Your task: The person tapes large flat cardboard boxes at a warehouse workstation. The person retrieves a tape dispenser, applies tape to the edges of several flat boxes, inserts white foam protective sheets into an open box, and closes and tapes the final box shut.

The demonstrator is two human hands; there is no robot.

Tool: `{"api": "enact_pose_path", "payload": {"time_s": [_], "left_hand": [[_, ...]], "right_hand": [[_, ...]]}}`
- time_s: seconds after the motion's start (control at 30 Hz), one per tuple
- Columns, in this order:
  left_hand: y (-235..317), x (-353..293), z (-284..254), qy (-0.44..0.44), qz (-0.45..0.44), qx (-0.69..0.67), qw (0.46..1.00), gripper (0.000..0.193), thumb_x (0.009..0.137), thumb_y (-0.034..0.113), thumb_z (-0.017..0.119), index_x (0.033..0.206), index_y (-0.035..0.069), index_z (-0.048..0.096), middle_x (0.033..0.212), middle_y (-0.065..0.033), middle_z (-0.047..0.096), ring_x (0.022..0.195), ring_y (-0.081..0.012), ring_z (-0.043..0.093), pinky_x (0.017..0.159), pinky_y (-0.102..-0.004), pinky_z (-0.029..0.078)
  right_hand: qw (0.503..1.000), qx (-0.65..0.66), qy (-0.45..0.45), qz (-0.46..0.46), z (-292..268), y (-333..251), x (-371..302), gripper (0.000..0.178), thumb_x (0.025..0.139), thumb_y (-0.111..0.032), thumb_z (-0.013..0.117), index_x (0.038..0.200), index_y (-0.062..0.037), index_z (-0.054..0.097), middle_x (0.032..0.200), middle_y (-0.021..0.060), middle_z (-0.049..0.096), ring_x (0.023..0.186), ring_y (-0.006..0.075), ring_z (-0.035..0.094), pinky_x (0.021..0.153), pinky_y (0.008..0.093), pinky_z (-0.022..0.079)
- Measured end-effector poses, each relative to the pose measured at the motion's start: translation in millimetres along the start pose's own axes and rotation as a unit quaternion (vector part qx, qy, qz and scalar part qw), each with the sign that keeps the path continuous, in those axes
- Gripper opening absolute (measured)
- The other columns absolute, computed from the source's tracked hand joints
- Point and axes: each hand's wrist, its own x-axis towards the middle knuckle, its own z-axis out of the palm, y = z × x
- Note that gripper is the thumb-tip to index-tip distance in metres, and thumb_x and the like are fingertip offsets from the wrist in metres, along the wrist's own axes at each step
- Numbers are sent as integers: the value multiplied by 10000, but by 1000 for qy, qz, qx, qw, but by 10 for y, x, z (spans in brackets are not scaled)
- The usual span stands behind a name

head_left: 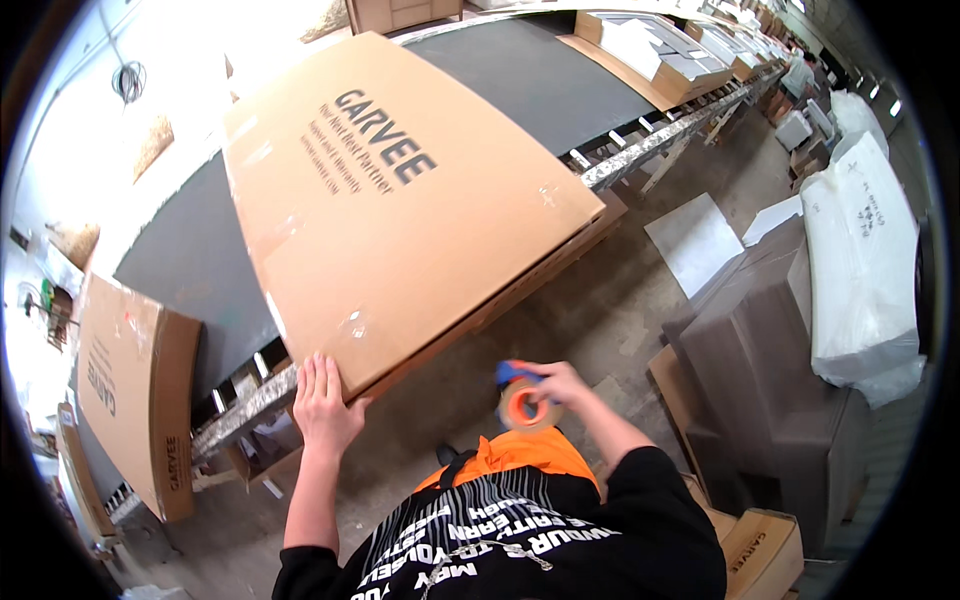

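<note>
A large flat cardboard box (450, 250) lies on the conveyor in front of me, its top closed and printed in dark letters. Bits of clear tape shine near its corners. My left hand (328, 408) rests on the near left corner of the box, fingers stretched flat on top and thumb at the side. Away from the box, to its right, my right hand (562, 384) grips a tape dispenser (522, 397) with a blue body and an orange core, held in front of my waist. The fingers of that hand are wrapped round it and partly blurred.
The dark conveyor belt (520, 62) runs from lower left to upper right. Another carton (135, 385) stands on it at left; open boxes with panels (655, 55) lie farther along. Stacked grey foam sheets (760, 370) and a white wrapped bundle (860, 260) stand at right. A person (795, 80) is far off.
</note>
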Motion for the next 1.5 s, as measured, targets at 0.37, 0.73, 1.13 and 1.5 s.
{"api": "enact_pose_path", "payload": {"time_s": [0.37, 0.73, 1.13, 1.5], "left_hand": [[2505, 2481, 718, -102, 258, -84, 957, 1048, 800, 650, 593, 1451, -93, 244, 1533, -266, 223, 1446, -407, 159, 1189, -483, 134], [2691, 2790, 960, -161, 246, -69, 953, 774, 924, 409, 547, 1463, -62, 253, 1540, -258, 216, 1439, -448, 148, 1181, -518, 118], [3587, 3750, 1221, -407, 596, 213, 659, 229, 834, 387, 608, 811, 218, 761, 1229, 27, 637, 1111, -218, 563, 1012, -404, 360], [2847, 3353, 941, -142, 774, 148, 599, 245, 876, 404, 568, 782, 299, 769, 1119, 148, 679, 1427, -252, 288, 1229, -440, 39]], "right_hand": [[966, 126, -44, -220, -3045, -2186, 587, 796, 535, 26, 556, 1324, 105, 483, 1151, 181, 650, 992, 246, 665, 892, 318, 521], [941, 188, -248, -135, -2176, -955, 219, 808, 503, -39, 857, 1246, 98, 573, 1321, 220, 553, 1185, 274, 579, 1063, 376, 407], [946, 256, 96, -174, -496, -1468, -39, 739, 564, -85, 704, 1268, 82, 554, 1064, 100, 667, 904, 101, 591, 843, 215, 459], [929, 233, 189, -216, 280, -1307, -69, 747, 590, -80, 706, 1310, 40, 542, 837, 25, 665, 727, 46, 559, 697, 204, 485]]}}
